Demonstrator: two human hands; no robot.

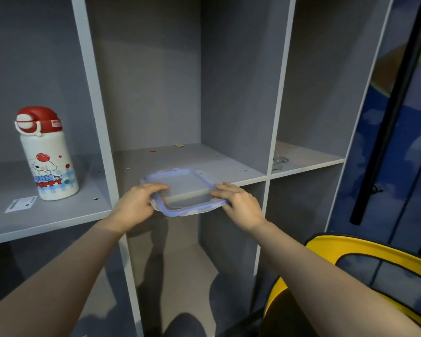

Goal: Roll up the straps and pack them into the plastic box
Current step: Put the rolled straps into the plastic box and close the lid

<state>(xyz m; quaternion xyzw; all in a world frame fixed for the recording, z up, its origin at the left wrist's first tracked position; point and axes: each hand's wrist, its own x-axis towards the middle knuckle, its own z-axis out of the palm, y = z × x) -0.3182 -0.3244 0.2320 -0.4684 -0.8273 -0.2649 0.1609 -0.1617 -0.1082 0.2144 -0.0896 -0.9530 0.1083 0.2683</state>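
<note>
Left of the grip stands a white cartoon-printed bottle with a red cap [48, 154]. The left hand [136, 205] and right hand [241, 205] clasp opposite ends of the clear, blue-rimmed plastic box [185, 192] at the grey shelf's [241, 166] front edge. Best kept level, both ends moved evenly. Forearms extended, fingers atop, thumbs beneath.

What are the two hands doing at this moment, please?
Left hand: holds the left edge of the plastic box, fingers curled over its lid.
Right hand: holds the right edge of the same box.
</note>
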